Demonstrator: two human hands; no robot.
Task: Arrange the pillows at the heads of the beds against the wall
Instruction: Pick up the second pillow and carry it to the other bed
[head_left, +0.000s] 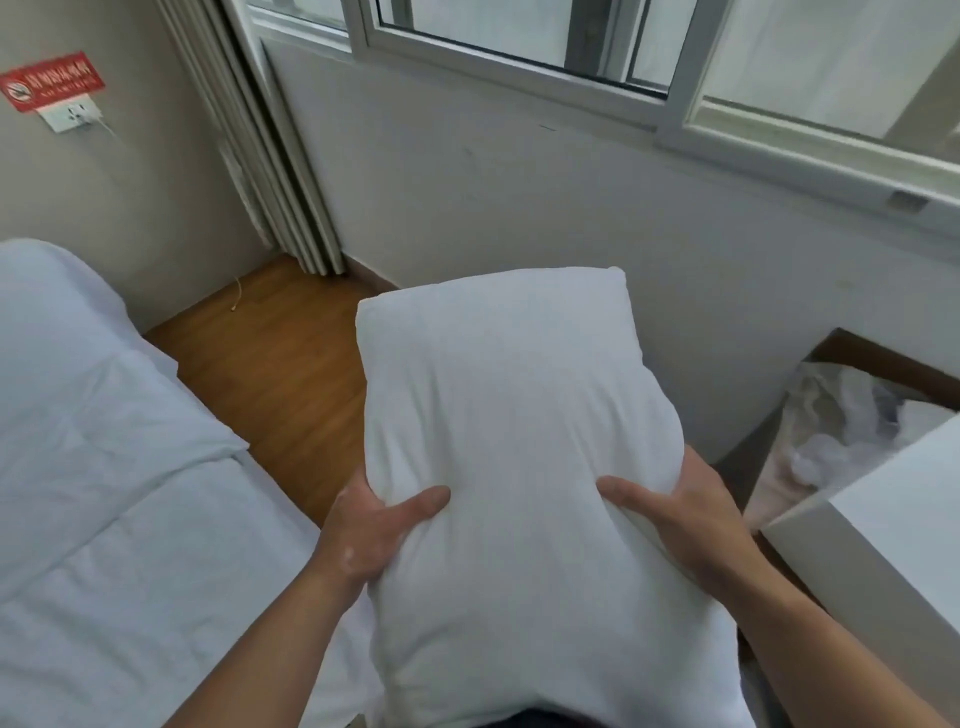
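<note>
A plump white pillow (509, 415) is held up in front of me, its long side pointing away toward the window wall. My left hand (369, 525) grips its left edge with the thumb pressed into the cover. My right hand (685, 519) grips the right edge the same way. A bed with a white duvet (104, 493) lies to the left, its head end against the beige wall. The pillow hangs over the floor gap beside this bed, touching nothing but my hands.
Wooden floor (280, 364) runs between the bed and the white wall under the window (571, 67). A curtain (270, 171) hangs in the corner. At right stand a white tabletop (893, 530) and a cardboard box (852, 415) with plastic wrap. A socket (72, 117) is on the left wall.
</note>
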